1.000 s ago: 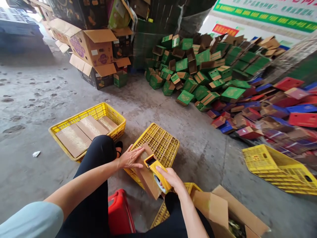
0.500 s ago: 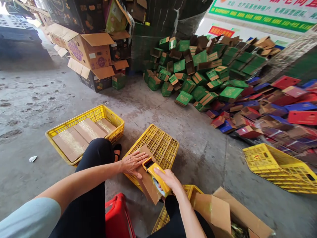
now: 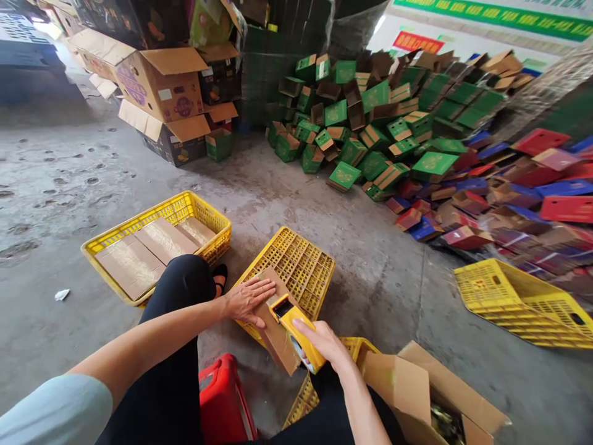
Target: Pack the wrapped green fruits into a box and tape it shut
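A brown cardboard box (image 3: pixel 277 342) lies on an upturned yellow plastic crate (image 3: pixel 303 262) in front of me. My left hand (image 3: pixel 248 301) rests flat on the box's far end, fingers stretched out. In my right hand (image 3: pixel 324 341) is a yellow tape dispenser (image 3: pixel 301 330), gripped around its body, with a tape roll partly showing beneath. The dispenser's dark front end is over the box, close to my left fingertips. Whether it touches the cardboard I cannot tell.
Left stands a yellow basket (image 3: pixel 111 232) holding flat brown boxes (image 3: pixel 162 240). An open carton (image 3: pixel 398 386) is at lower right, near a red stool (image 3: pixel 225 395). Another yellow crate (image 3: pixel 491 296) lies right. Green boxes (image 3: pixel 345 176) and red ones (image 3: pixel 565 209) are heaped behind.
My right hand and the tape dispenser have shifted slightly to the right along the box. My left hand stays on the box. The whole view has tilted down a little.
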Tool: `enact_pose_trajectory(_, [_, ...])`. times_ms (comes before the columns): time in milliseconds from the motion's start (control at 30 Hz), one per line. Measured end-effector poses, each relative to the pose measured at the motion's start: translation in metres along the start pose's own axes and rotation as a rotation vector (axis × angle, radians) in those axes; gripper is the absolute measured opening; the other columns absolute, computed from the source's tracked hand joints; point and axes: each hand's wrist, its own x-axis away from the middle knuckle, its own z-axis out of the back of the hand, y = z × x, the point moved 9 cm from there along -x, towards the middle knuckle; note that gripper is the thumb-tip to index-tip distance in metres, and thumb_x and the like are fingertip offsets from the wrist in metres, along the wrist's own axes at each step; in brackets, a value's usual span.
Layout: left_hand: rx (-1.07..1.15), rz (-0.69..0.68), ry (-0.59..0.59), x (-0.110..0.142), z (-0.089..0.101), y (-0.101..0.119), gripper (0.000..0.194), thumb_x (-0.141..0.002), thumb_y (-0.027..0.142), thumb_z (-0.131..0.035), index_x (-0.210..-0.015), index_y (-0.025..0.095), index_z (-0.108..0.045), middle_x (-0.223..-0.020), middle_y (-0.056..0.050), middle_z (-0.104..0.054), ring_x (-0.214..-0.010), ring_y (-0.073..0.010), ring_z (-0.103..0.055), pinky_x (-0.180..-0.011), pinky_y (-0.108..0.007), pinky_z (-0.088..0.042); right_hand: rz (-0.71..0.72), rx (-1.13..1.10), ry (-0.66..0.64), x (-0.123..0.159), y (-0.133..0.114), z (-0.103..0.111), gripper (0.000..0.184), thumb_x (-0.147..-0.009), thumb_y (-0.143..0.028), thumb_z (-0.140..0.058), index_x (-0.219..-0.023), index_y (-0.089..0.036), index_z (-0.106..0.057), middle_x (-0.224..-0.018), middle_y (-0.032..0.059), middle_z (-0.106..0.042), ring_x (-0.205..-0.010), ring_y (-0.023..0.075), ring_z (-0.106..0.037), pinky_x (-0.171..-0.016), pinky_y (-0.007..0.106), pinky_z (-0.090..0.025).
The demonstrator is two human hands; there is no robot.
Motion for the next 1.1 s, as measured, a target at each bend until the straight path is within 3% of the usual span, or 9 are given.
enact_pose_trajectory(300, [-0.023,0.012,-0.094,-0.001,-0.004,0.004,0.111,-0.089,0.087,-0.046,-0.169,0.014,-0.019,-0.173,-0.021,-0.019,-0.160,-0.0404,-0.022,-0.130,-0.057,-0.013,0.014,0.026,0.086,0.008,0.010,0.012,0.040,-0.094,-0.055,-0.062,-0.076,-0.019,-0.064,-0.054,0.0046,-0.068,-0.046,0.0171,-0.065,-0.048,0.025,-0.054])
enact_pose_trajectory(433, [-0.014,-0.030,-0.089,-0.007,-0.007,0.018,0.118,-0.086,0.088,-0.051,-0.170,0.013,-0.012,-0.173,-0.023,-0.015,-0.160,-0.0417,-0.018,-0.130,-0.057,-0.013,0.004,-0.004,0.044,0.003,0.012,0.008,0.041,-0.095,-0.056,-0.059,-0.081,-0.019,-0.066,-0.060,0.0079,-0.073,-0.053,0.0198,-0.071,-0.055,0.027,-0.059])
enact_pose_trajectory(567, [0.029,-0.099,-0.112,-0.015,-0.014,0.032,0.119,-0.088,0.085,-0.051,-0.170,0.013,-0.005,-0.174,-0.020,-0.016,-0.161,-0.0385,-0.018,-0.131,-0.053,-0.015,-0.016,-0.005,0.029,0.002,0.014,0.006,0.045,-0.092,-0.061,-0.062,-0.079,-0.019,-0.067,-0.061,0.0089,-0.073,-0.052,0.0214,-0.071,-0.051,0.029,-0.058])
enact_pose_trajectory(833, [0.052,-0.081,-0.123,-0.021,-0.019,0.028,0.120,-0.086,0.087,-0.051,-0.170,0.012,-0.010,-0.173,-0.021,-0.019,-0.160,-0.0386,-0.020,-0.130,-0.052,-0.018,-0.036,-0.001,0.038,0.003,0.016,0.009,0.046,-0.093,-0.062,-0.061,-0.077,-0.019,-0.064,-0.056,0.0067,-0.071,-0.047,0.0192,-0.067,-0.050,0.028,-0.056])
enact_pose_trajectory(1100, [0.042,-0.070,-0.101,-0.017,-0.019,0.026,0.113,-0.089,0.086,-0.048,-0.169,0.013,-0.016,-0.173,-0.020,-0.019,-0.161,-0.0370,-0.019,-0.131,-0.052,-0.014,-0.029,0.038,0.028,0.015,0.035,0.016,0.046,-0.094,-0.062,-0.059,-0.079,-0.018,-0.064,-0.055,0.0052,-0.070,-0.048,0.0191,-0.068,-0.050,0.027,-0.056])
